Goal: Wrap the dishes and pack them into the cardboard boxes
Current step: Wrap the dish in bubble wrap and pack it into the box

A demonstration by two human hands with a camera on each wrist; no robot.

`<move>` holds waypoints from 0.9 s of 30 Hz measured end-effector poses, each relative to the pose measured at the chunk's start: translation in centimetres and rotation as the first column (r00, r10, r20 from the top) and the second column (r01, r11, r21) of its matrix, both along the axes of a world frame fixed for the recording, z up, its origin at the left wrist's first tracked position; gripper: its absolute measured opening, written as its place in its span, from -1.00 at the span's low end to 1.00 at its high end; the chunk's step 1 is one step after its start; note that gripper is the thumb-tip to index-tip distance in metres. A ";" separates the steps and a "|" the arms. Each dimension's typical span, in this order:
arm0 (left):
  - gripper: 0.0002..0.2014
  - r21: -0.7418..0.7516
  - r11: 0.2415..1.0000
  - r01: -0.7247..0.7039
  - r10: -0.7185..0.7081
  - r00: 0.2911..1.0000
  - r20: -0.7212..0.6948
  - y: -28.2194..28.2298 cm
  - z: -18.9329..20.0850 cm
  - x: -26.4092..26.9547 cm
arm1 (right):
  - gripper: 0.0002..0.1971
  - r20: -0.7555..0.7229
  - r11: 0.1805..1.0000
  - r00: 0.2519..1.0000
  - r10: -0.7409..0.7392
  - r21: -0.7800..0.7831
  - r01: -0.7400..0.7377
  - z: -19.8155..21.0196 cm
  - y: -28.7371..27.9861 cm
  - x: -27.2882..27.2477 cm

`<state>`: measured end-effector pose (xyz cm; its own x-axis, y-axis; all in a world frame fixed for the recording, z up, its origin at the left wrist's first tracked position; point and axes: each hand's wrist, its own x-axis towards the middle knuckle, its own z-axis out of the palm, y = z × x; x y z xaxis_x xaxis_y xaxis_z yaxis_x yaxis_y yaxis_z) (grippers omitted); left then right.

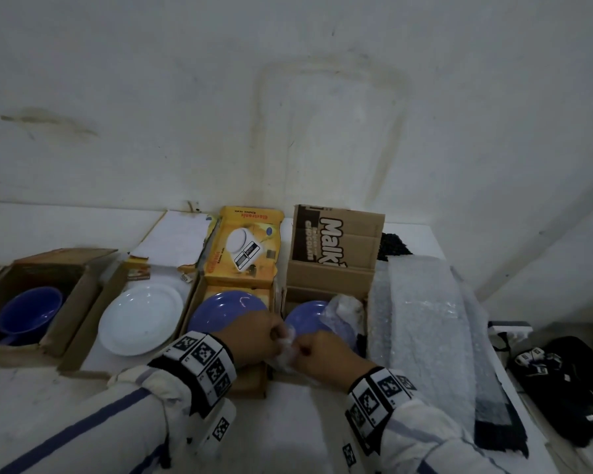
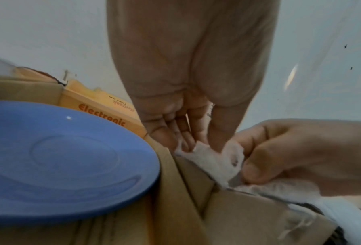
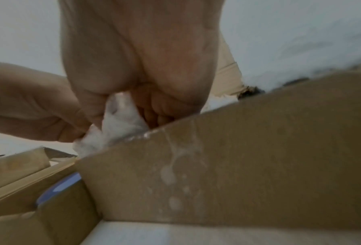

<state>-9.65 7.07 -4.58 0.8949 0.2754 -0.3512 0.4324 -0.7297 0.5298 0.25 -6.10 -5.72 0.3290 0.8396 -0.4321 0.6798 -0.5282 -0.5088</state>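
A: Head view: where's the wrap (image 1: 286, 350)?
B: Over the near edge of the Malki box (image 1: 329, 278), pinched by both hands. Left hand (image 1: 254, 336) has its grip clamped on one end, right hand (image 1: 326, 354) on the other, hands almost touching.
A: And the dishes?
B: A blue plate (image 1: 308, 318) sits in that box, another blue plate (image 1: 225, 311) in the yellow box (image 1: 240, 254) to the left, then a white plate (image 1: 141, 318) and a blue cup (image 1: 28, 314) in further boxes. Bubble wrap (image 1: 421, 323) lies on the table (image 1: 31, 412) to the right.
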 end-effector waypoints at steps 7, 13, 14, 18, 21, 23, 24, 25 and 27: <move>-0.75 0.112 0.984 0.138 -0.142 0.989 0.031 0.0 -0.5 0.1 | -0.67 -0.005 0.969 0.992 0.122 -0.215 -0.120 0.2 1.7 -0.3; -0.84 0.243 0.957 0.157 -0.165 0.986 0.013 -0.3 -0.3 0.6 | -0.66 0.044 0.956 0.988 0.145 -0.264 -0.128 1.0 1.7 -0.7; -0.84 0.283 0.939 0.194 -0.199 0.980 -0.011 -0.4 -0.2 0.7 | -0.67 0.016 0.959 0.992 0.123 -0.259 -0.115 1.2 1.5 -0.4; -0.74 0.430 0.833 0.349 -0.353 0.933 -0.072 -0.9 -0.4 1.0 | -0.65 -0.041 0.952 0.987 0.156 -0.258 -0.162 0.5 1.4 0.8; -0.72 0.531 0.747 0.400 -0.362 0.915 -0.181 -1.6 -0.9 1.4 | -0.62 -0.029 0.921 0.965 0.260 -0.292 -0.257 -0.6 1.4 0.1; -0.72 0.571 0.712 0.408 -0.340 0.913 -0.227 -2.2 -1.1 1.7 | -0.61 0.031 0.911 0.949 0.312 -0.294 -0.290 -0.9 1.3 -0.4; -0.73 0.576 0.707 0.409 -0.330 0.912 -0.243 -2.4 -1.1 1.8 | -0.61 0.058 0.906 0.942 0.329 -0.302 -0.298 -0.9 1.2 -0.5; -0.74 0.576 0.708 0.409 -0.321 0.913 -0.254 -2.6 -1.1 2.0 | -0.61 0.069 0.902 0.938 0.340 -0.306 -0.304 -0.8 1.0 -0.5; -0.75 0.568 0.716 0.406 -0.312 0.914 -0.260 -2.6 -0.9 2.1 | -0.61 0.055 0.901 0.937 0.345 -0.297 -0.315 -0.2 0.7 -0.4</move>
